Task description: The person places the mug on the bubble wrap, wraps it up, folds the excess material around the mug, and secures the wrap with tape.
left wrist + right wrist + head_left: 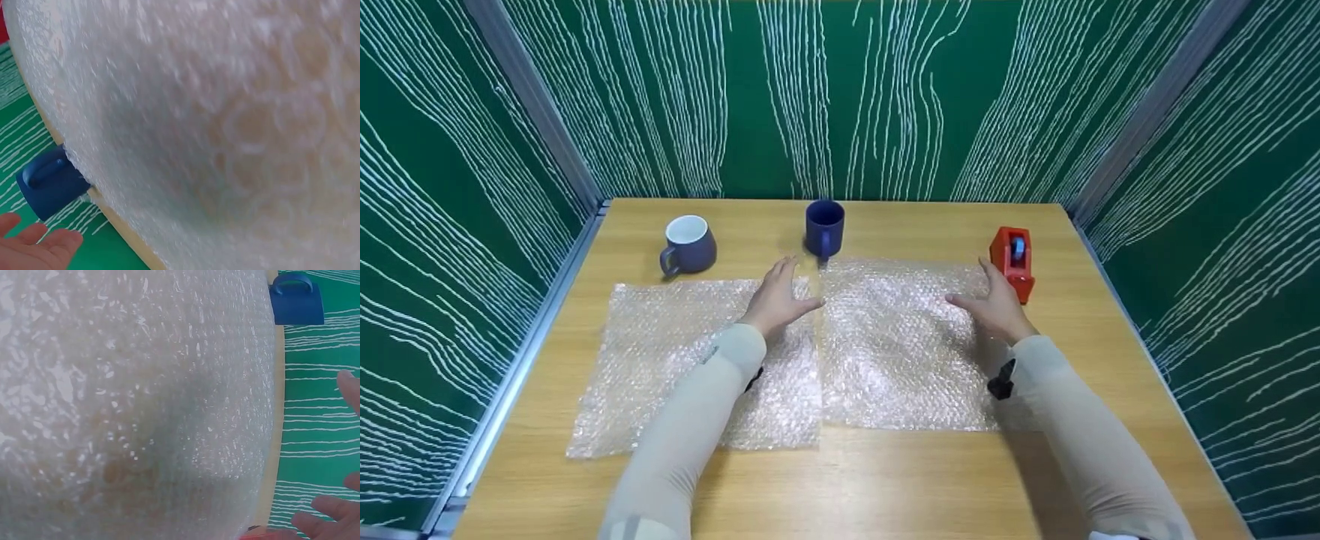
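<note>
Two sheets of bubble wrap lie side by side on the wooden table: a left sheet (660, 360) and a right sheet (900, 352). My left hand (780, 300) is over the inner edge of the left sheet, thumb apart from the fingers, holding nothing. Above the outer part of the right sheet is my right hand (994, 304), likewise spread and holding nothing, close to the red tape dispenser (1011, 262). A dark blue mug (825, 229) stands upright behind the sheets, its handle facing me; it also shows in the left wrist view and the right wrist view.
At the back left stands a grey-blue mug (690, 246) with a white inside, its handle toward the left front. Green walls with white wavy lines enclose the table (870, 487) at the back and both sides.
</note>
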The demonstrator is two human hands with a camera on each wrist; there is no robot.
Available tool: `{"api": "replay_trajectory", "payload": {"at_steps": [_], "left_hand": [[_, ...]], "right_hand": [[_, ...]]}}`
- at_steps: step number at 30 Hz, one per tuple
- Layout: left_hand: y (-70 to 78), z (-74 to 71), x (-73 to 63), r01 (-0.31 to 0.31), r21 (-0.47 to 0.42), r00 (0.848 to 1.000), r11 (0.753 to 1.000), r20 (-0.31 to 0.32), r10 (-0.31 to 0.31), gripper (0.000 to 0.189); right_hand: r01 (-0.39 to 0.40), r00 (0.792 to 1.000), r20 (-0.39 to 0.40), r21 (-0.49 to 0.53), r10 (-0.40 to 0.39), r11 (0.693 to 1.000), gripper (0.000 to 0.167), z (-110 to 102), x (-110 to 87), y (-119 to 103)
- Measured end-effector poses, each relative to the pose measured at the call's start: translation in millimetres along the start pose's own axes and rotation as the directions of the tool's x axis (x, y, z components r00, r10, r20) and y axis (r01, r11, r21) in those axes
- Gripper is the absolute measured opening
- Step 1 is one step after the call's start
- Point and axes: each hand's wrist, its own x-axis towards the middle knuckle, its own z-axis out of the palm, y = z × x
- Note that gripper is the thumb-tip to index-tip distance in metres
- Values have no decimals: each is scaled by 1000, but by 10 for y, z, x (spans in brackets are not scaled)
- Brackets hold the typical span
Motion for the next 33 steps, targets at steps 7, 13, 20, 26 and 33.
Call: {"api": "replay_trajectory", "payload": {"at_steps": [7,13,20,26,33], "left_hand": [[38,118,-23,-7,-89,1000,996,7,7,100],[77,211,-37,10,-153,1000,988,19,-7,100],[113,309,-25,41,-138,997,990,75,-31,99],[150,373,-26,59,-88,995,994,89,-51,99],[196,410,-56,97,-58,989,994,113,-90,99]], "right_hand": [[9,1000,-1,71,-9,997,115,32,-14,101],[-41,999,-2,95,42,995,113,37,-42,152],[-113,993,-15,91,115,989,106,17,-71,211],[-164,985,-49,51,167,985,99,11,-70,252],[-234,971,-58,-17,232,972,92,11,-85,253]]}}
